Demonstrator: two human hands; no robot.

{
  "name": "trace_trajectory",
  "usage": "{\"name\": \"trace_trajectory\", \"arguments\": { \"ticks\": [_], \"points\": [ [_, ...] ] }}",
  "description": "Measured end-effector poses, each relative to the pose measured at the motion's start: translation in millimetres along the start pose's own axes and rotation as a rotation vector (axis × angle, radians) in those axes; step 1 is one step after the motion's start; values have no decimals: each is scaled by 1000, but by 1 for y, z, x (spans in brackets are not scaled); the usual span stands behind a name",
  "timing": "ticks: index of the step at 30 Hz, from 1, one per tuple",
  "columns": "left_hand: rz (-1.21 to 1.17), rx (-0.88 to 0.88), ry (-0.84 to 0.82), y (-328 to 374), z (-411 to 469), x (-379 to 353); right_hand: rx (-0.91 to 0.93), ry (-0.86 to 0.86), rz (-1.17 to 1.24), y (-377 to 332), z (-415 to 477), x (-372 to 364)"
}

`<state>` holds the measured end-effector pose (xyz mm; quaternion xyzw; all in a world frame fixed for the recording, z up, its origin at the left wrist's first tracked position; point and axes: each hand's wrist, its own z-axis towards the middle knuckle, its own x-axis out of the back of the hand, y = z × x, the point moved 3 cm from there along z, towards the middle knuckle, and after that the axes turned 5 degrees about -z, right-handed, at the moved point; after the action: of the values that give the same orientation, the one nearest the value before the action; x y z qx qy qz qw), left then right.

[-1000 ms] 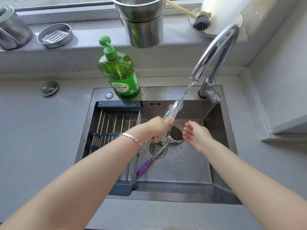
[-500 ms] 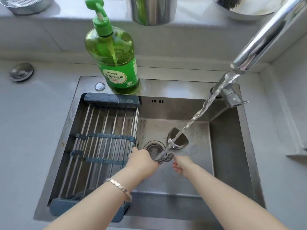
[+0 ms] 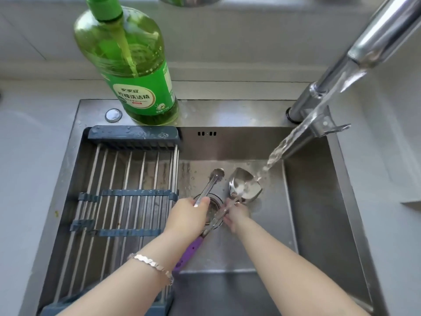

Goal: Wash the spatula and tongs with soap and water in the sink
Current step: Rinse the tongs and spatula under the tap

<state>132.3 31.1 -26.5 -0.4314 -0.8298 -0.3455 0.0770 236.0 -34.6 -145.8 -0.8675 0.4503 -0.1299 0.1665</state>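
My left hand (image 3: 188,216) is closed on the shaft of the metal tongs (image 3: 213,181), whose tips point away from me over the sink floor. The spatula has a steel head (image 3: 245,185) and a purple handle (image 3: 190,252) that runs out below my left hand. The spatula lies slanted across the drain (image 3: 213,206). My right hand (image 3: 237,214) grips its thin neck just behind the head. Water (image 3: 293,142) from the faucet (image 3: 355,58) falls onto the spatula head.
A green dish soap bottle (image 3: 136,71) stands on the sink's back rim (image 3: 227,112). A roll-up drying rack (image 3: 118,197) with dark end bars covers the sink's left half. Grey countertop lies on both sides.
The view has dropped closer to the sink. Both hands have sunk toward the drain. The tongs have moved left out of the stream, which now lands on the spatula head.
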Motion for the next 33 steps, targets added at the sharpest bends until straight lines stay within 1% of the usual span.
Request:
{"name": "trace_trajectory", "arguments": {
  "ticks": [3,4,5,7,10,11,14,16,18,21,22,24,27,30,31,33],
  "points": [
    [-445,192,-112,7,-19,1,129,9,24,-17,-27,19],
    [-551,225,-154,10,-23,2,173,28,24,-27,-38,28],
    [-621,235,-183,12,-27,5,212,51,36,-39,-53,38],
    [-668,172,-198,21,-36,11,275,97,97,-61,-78,62],
    [-594,-10,-138,36,-55,21,293,126,211,-85,-115,94],
    [-508,-82,-93,39,-63,24,289,118,237,-91,-126,101],
    [-123,-298,55,48,-83,39,269,71,286,-102,-148,112],
    [-21,-361,74,50,-93,49,251,12,348,-108,-159,111],
    [-26,-359,4,53,-102,57,229,-37,390,-112,-167,105],
    [-106,-260,-267,54,-113,58,225,-81,399,-119,-176,91],
    [-78,-257,-318,55,-115,58,227,-88,411,-121,-179,86],
    [11,-263,-360,60,-118,59,233,-93,456,-125,-185,77],
    [119,-245,-356,71,-122,57,240,-116,587,-128,-190,68],
    [117,-249,-270,84,-125,46,169,-198,772,-119,-196,49],
    [119,-265,-232,87,-123,41,146,-199,794,-114,-198,41],
    [146,-297,-169,91,-121,34,137,-138,756,-104,-200,29]
  ]
}}
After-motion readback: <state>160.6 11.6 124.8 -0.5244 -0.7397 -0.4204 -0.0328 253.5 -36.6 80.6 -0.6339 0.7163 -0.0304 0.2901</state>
